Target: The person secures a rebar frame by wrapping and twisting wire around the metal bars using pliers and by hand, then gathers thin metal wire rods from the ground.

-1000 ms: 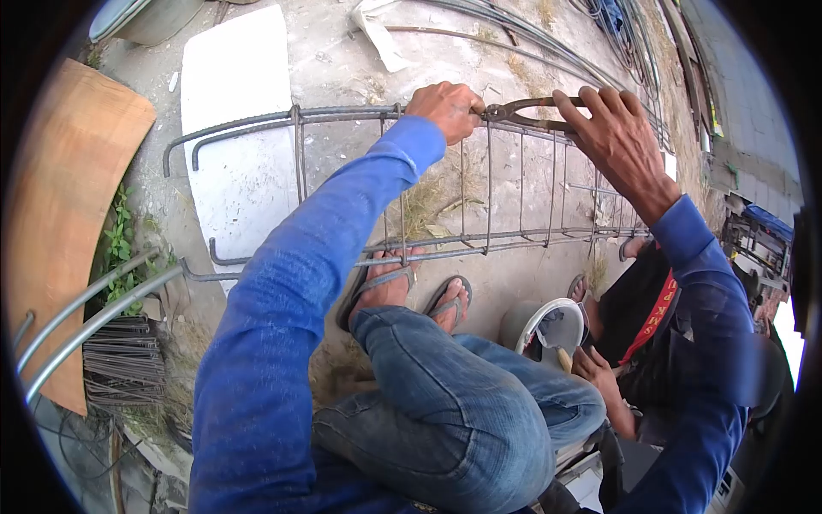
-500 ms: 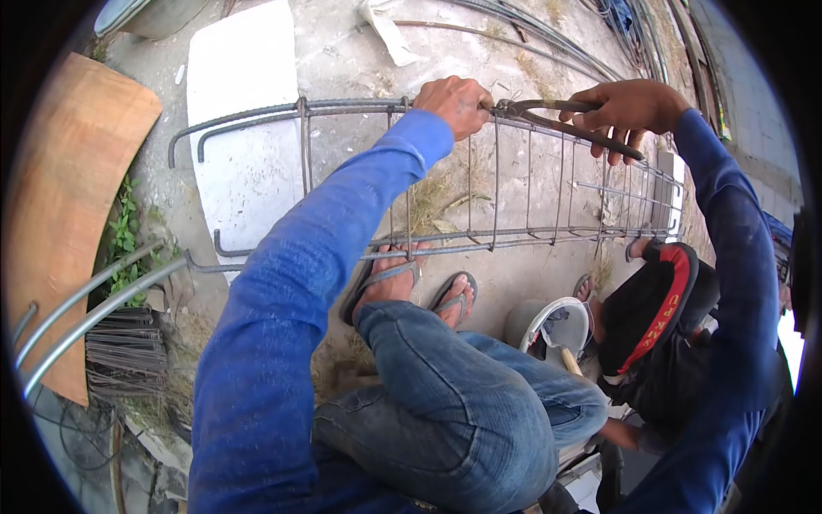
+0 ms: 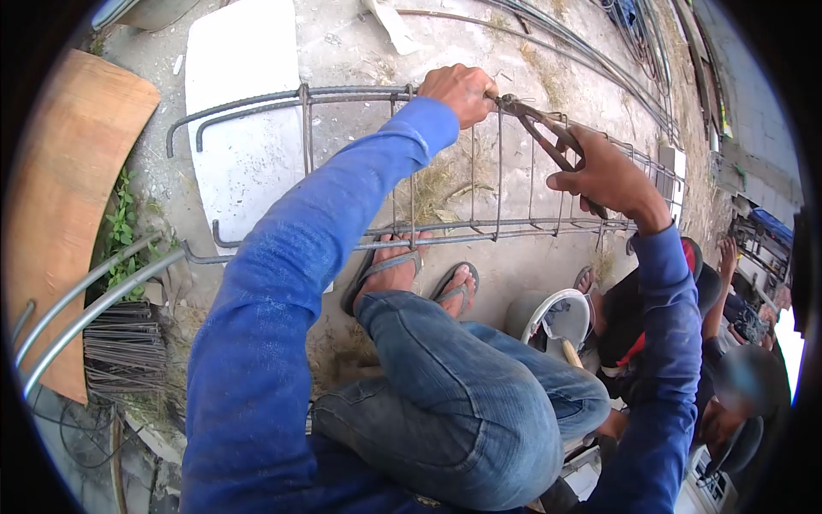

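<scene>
A long rebar cage (image 3: 499,171) of steel bars and thin stirrups stretches across the view in front of my legs. My left hand (image 3: 460,92) is closed around its upper bar beside a stirrup; whether a tie wire is also in the fingers I cannot tell. In my right hand (image 3: 610,176) are long-handled pincers (image 3: 548,135), gripped by the handles. Their jaws meet the upper bar just right of my left hand. The handles slant down to the right, and my palm partly hides them.
A white sheet (image 3: 244,51) lies under the cage's left end. At left are a curved plywood sheet (image 3: 81,171) and a bundle of thin rods (image 3: 124,349). A white bucket (image 3: 561,319) stands near my knee. Another person (image 3: 741,385) crouches at right. Long bars (image 3: 591,64) lie behind.
My right hand has swung the pincer handles downward and toward me, with the jaws staying at the bar. My left hand stays on the cage. More of the other person shows at right.
</scene>
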{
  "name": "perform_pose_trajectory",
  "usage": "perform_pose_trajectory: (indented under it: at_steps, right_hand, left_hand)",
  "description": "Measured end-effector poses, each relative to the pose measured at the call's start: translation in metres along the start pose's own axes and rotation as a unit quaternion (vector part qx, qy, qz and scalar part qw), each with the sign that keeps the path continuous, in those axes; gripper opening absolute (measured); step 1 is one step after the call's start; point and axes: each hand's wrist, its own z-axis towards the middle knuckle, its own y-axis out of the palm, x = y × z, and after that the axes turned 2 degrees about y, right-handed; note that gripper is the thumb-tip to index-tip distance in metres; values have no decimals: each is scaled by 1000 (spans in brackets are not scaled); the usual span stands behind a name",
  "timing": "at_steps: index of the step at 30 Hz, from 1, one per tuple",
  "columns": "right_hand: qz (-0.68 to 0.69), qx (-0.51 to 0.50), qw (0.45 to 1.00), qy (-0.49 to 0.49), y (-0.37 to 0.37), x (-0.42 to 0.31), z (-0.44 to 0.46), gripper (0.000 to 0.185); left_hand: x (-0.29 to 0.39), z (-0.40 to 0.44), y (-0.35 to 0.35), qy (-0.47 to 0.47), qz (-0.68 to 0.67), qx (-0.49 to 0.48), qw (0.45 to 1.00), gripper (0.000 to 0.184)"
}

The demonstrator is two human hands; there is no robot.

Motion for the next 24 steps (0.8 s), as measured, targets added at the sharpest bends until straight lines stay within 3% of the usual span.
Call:
perform_pose_trajectory:
  at_steps: [5,9,12,15,18,20,21,22,24]
  right_hand:
    - [34,93,994,34,51,20,-4,54]
    - [-158,151,972,-81,17,27,2,65]
    - [-443,195,852,-200,-28,44,23,66]
    - [-582,314,657,-362,-63,51,45,49]
    - [-614,281,614,-409,-82,28,51,41]
    - [-494,90,825,-260,-90,21,60,41]
    - [-411,-11,895,-173,-93,17,61,44]
    - [-203,-144,968,25,-96,4,55,59]
    - [-163,-159,974,0,-96,15,61,63]
  left_hand:
    - [-6,-4,8,34,25,48,998,29]
    - [-6,-3,7,34,21,29,999,28]
    - [-4,-3,3,29,3,10,1000,27]
    - [-7,-1,8,30,4,18,999,26]
    - [-4,-2,4,34,14,14,999,26]
    - [0,-3,-2,26,18,-13,999,26]
    - [-1,-4,-1,29,18,-2,999,26]
    - [-1,-6,-1,33,18,8,999,26]
    - [-3,-3,1,35,9,17,999,27]
